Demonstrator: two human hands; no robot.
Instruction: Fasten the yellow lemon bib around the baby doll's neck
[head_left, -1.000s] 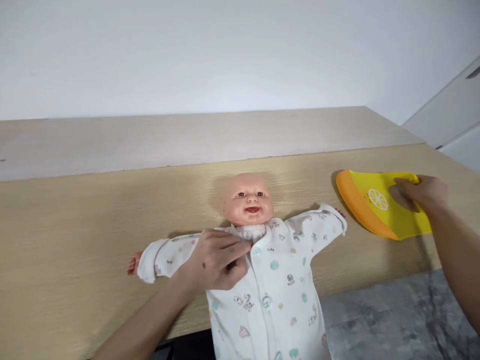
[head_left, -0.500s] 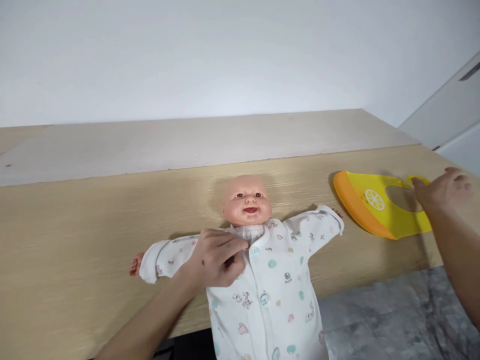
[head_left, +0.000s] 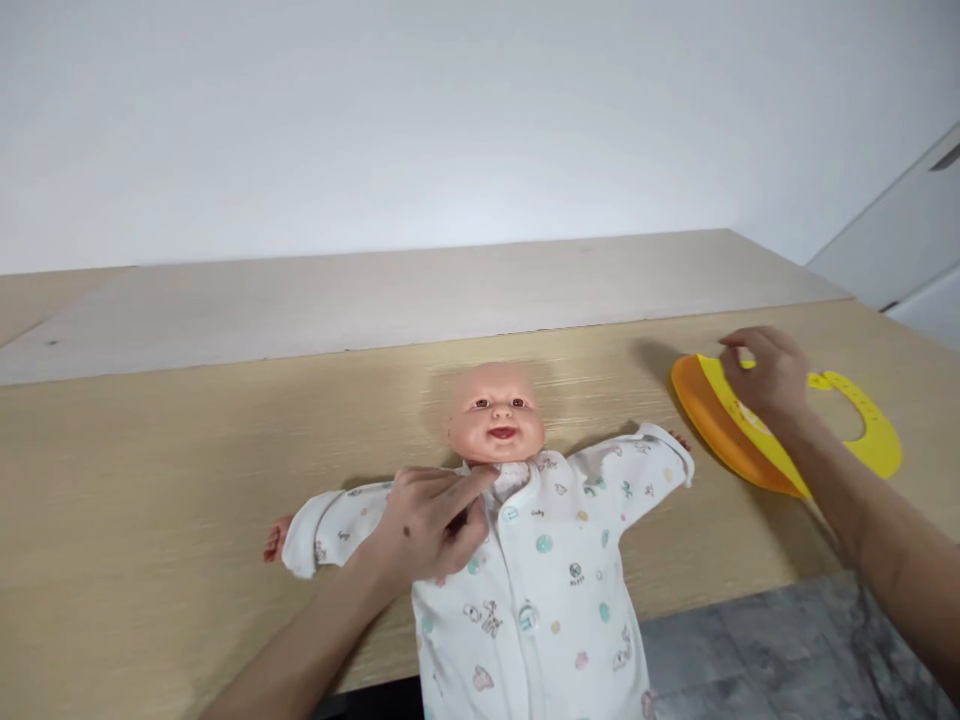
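- A light wooden table [head_left: 150, 480] fills the view from its left edge to its right edge, with a paler raised board [head_left: 375, 290] running along its far edge against a white wall [head_left: 450, 110].
- The person's left hand [head_left: 431, 520] comes in from the near edge, left of centre. It rests on the chest of a baby doll [head_left: 525, 540]. Its fingers [head_left: 457, 490] are curled together and pinch the white fabric at the collar, just under the doll's chin.
- The doll lies on its back near the middle of the near edge, head [head_left: 496, 412] toward the far edge, both arms spread out sideways. It wears a white romper printed with small coloured shapes and closed by snaps down the front. Its lower body hangs past the near edge.
- Beside the doll's outstretched sleeve, toward the right edge, lies a yellow bib [head_left: 862, 440] with an orange crumb pocket.
- The person's right hand [head_left: 765, 375] reaches in from the near right corner and lies over the bib's pocket end. Its fingers are bent loosely downward onto the bib; whether they actually grip it cannot be told.
- Grey marbled floor [head_left: 750, 650] shows below the near edge at the right.
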